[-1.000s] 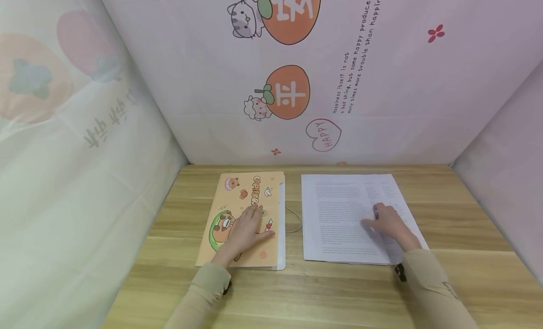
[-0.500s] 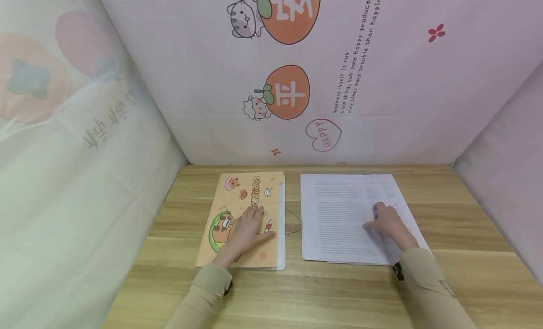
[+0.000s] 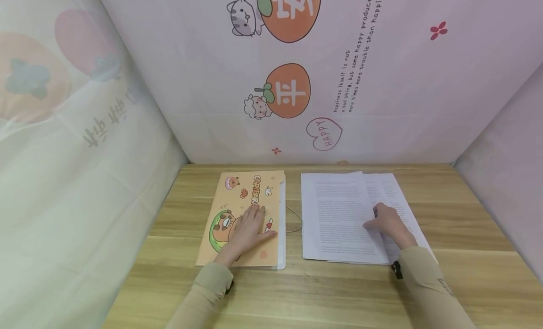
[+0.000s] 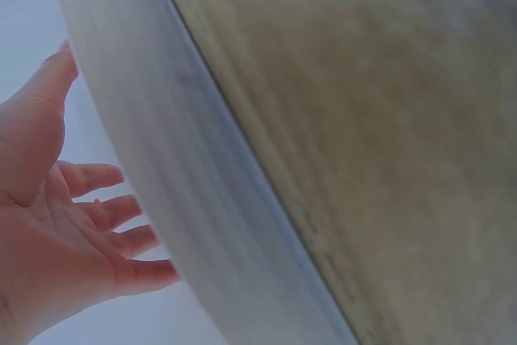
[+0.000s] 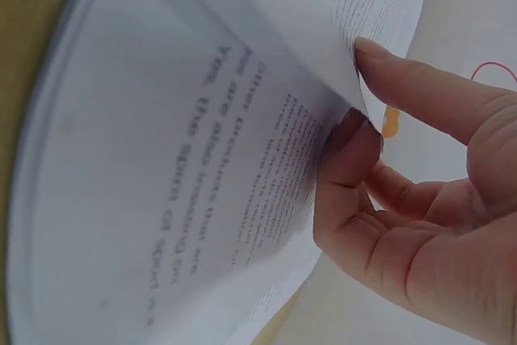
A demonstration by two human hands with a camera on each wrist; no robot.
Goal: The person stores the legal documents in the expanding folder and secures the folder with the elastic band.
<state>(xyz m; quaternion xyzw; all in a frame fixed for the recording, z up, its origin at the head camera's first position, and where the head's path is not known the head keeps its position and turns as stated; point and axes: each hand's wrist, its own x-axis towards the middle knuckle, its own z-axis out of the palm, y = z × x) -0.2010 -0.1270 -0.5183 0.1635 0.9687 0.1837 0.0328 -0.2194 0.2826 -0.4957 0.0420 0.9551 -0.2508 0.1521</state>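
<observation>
Right now, your left hand (image 3: 246,232) lies palm down on the orange capybara folder (image 3: 237,194), its fingers loosely extended and the thumb held well apart from them. The folder rests beneath that palm, with its printed cover reaching past your fingertips on the far side. A white strip (image 3: 282,253) along the folder's edge shows just beyond the tip of your left thumb, and a thin cord (image 3: 301,221) loops out from there into the gap between your two hands.

Your right hand (image 3: 388,225) pinches the edge of the top sheet (image 3: 339,216) between thumb and index finger; in the right wrist view the paper curves up where you hold it. Most of that sheet spreads to the left of your right hand, slightly skewed over the lower sheets (image 3: 383,190), which show under and beyond your right fingers. Both the folder and the papers lie on the wooden table (image 3: 314,291), whose bare grain also runs between you and your hands. Well beyond both hands, a white printed cloth (image 3: 403,107) rises behind the table.
</observation>
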